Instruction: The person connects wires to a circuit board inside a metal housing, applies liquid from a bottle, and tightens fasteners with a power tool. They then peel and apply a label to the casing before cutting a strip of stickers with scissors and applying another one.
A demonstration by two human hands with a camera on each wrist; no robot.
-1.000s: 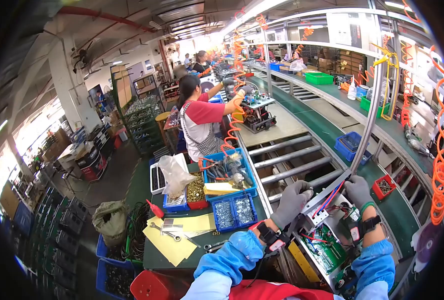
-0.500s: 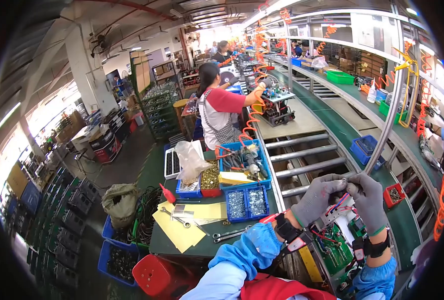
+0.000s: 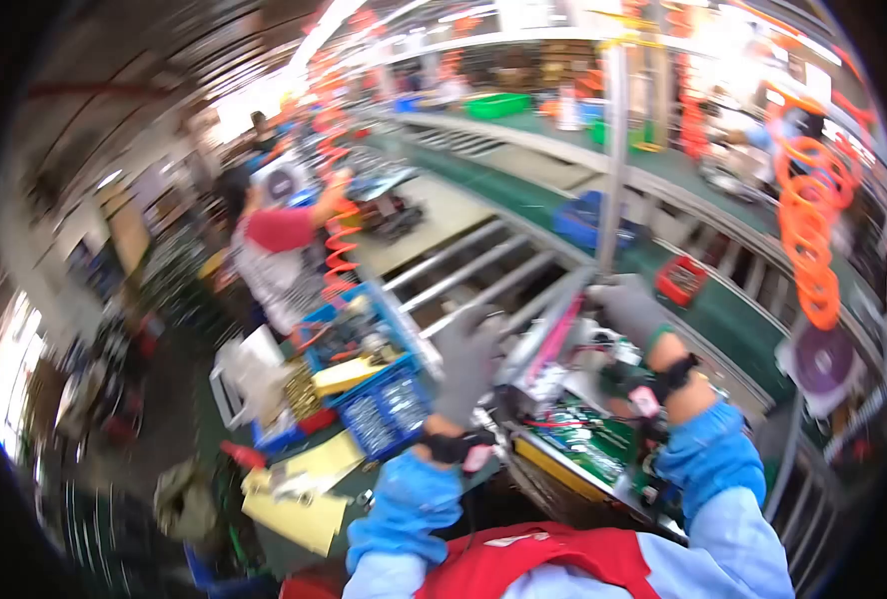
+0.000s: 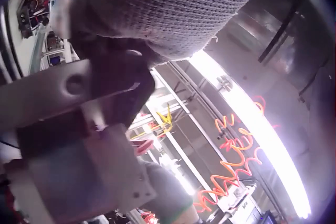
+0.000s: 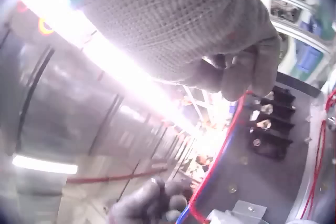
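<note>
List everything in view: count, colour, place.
Circuit board: 1, green, in the chassis before the person
Panel: 1, dark gray, above the circuit board
Terminal block: 1, black, on the panel
Wires: several, red and blue, along the panel
Tool bin: 1, blue, left table
Divided parts box: 1, blue, beside the tool bin
Sheets: several, yellow, left table
Red bin: 1, red, right of the post
Post: 1, silver, beyond the panel
Coiled hoses: several, orange, hanging
Coworker: 1, red-and-white clothing, upper left
Background: too blurred to count
Left hand: 1, gray-gloved, left of the chassis
Right hand: 1, gray-gloved, at the panel's far end
</note>
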